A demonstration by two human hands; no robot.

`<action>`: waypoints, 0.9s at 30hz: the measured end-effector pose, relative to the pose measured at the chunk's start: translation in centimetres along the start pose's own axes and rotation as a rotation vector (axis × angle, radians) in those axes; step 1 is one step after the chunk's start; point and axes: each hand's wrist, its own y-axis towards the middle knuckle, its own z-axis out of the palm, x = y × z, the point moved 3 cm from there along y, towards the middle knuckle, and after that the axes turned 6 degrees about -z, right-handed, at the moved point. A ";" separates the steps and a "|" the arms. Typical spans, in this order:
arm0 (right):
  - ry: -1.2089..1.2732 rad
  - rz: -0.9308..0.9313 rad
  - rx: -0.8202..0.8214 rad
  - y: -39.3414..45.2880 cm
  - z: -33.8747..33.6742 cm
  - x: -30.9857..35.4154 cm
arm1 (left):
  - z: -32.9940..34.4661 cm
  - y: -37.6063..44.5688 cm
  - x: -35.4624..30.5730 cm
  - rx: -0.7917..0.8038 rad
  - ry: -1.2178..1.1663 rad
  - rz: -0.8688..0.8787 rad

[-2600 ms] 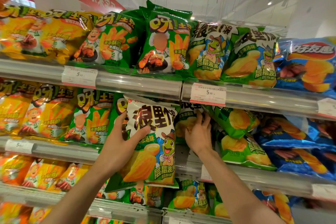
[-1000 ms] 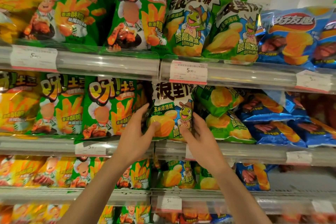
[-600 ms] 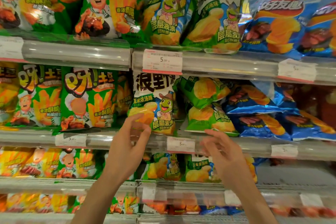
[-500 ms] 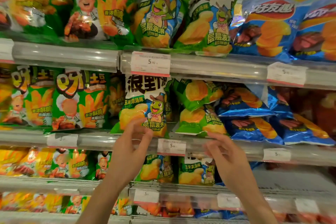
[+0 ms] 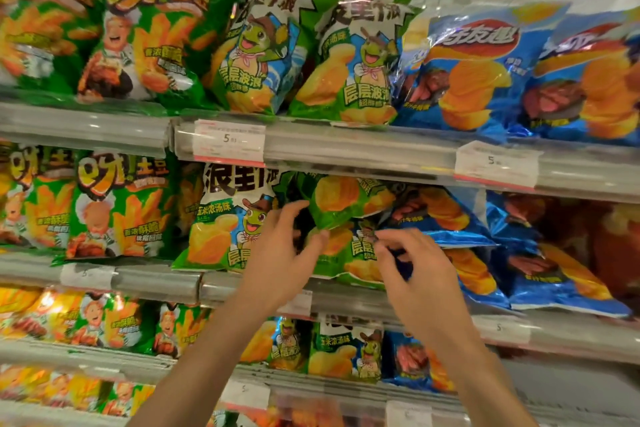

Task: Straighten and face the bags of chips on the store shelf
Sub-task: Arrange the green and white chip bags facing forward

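Behind the middle shelf rail (image 5: 346,302), two green chip bags (image 5: 343,218) lie slumped; both hands' fingers (image 5: 391,246) loosely curled, pinching nothing.

Left hand (image 5: 277,260) covers the lower right corner of the upright green-and-white frog-mascot chip bag (image 5: 225,218). Right hand (image 5: 419,274) hides part of the tilted green chip bag (image 5: 353,253); its grip indeterminate. Blue chip bags (image 5: 588,80) at 3 o'clock cut by frame edge. White price tags (image 5: 228,142): print blurred.

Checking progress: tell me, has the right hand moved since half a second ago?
Yes. The right hand rose from the shelf rail up to the slumped green bags.
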 end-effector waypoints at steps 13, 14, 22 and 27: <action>-0.110 0.081 -0.050 2.9 1.4 -2.1 | 1.3 4.2 -0.1 -0.054 0.100 0.140; -0.103 0.095 -0.059 3.2 1.5 -2.0 | 1.2 4.0 0.0 -0.038 0.066 0.152; -0.398 0.051 -0.018 5.0 2.6 -1.7 | -0.1 2.5 0.9 0.085 -0.037 0.219; -0.423 -0.006 0.060 5.3 3.6 -1.7 | -2.2 1.6 1.7 0.017 0.135 0.329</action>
